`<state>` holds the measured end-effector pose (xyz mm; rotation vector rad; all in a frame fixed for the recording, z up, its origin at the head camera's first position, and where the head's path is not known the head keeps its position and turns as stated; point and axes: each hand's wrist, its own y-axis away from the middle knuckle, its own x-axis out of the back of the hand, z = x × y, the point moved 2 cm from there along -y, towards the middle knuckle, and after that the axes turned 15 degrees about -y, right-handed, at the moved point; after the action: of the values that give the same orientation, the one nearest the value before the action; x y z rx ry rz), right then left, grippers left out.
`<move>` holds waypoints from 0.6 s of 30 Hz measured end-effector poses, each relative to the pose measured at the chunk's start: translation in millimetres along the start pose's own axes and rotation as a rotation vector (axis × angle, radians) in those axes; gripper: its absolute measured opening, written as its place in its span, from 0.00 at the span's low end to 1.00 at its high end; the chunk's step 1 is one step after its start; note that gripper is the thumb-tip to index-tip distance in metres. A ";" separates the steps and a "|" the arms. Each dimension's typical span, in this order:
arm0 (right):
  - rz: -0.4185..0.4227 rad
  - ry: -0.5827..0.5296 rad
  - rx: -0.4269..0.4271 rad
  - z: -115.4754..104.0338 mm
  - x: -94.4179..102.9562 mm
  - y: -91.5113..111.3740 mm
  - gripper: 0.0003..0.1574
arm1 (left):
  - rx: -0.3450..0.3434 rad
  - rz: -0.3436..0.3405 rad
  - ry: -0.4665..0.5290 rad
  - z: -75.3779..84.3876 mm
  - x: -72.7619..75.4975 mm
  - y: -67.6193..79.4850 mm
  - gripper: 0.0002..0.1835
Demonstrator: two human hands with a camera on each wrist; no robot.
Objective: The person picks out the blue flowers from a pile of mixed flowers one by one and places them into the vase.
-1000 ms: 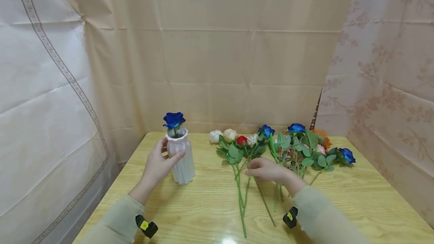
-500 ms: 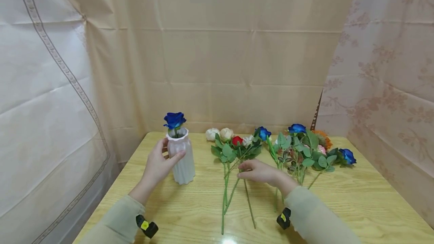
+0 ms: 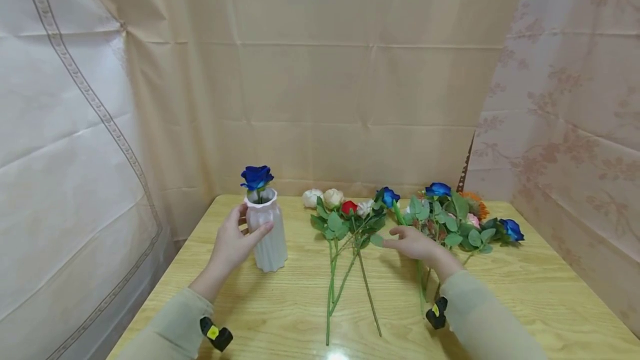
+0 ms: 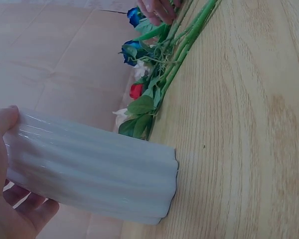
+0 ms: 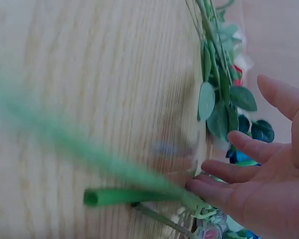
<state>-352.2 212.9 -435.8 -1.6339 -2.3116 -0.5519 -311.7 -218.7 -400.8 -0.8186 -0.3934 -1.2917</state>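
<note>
My left hand [image 3: 234,240] grips the white ribbed vase [image 3: 271,240], thumb on the near side and fingers behind the neck. A blue rose [image 3: 257,177] stands upright in the vase, its lower stem hidden inside. In the left wrist view the vase [image 4: 94,169] stands with its scalloped base at the tabletop. My right hand [image 3: 417,245] hovers between two groups of artificial flowers. In the right wrist view this hand [image 5: 261,184] has its thumb and fingers spread, with green stems [image 5: 134,195] close by its fingertips.
Left of my right hand lie a white rose [image 3: 313,198], a cream rose [image 3: 333,199], a red rose [image 3: 349,208] and a blue rose [image 3: 388,197], stems towards me. A leafy pile with blue roses [image 3: 511,230] and an orange flower [image 3: 476,206] lies right. Curtains [image 3: 350,82] surround the table [image 3: 280,315].
My right hand slid the group with white, cream and red roses leftward, then let go and moved right towards the other pile. The left hand and vase stayed put.
</note>
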 end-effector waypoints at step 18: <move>0.028 0.010 -0.032 8.3 15.2 2.9 0.52 | -0.012 0.002 0.005 0.6 1.1 0.7 0.50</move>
<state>-354.4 230.3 -436.4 -1.6710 -2.2807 -0.5923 -310.6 -218.9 -399.9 -0.8254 -0.3809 -1.2952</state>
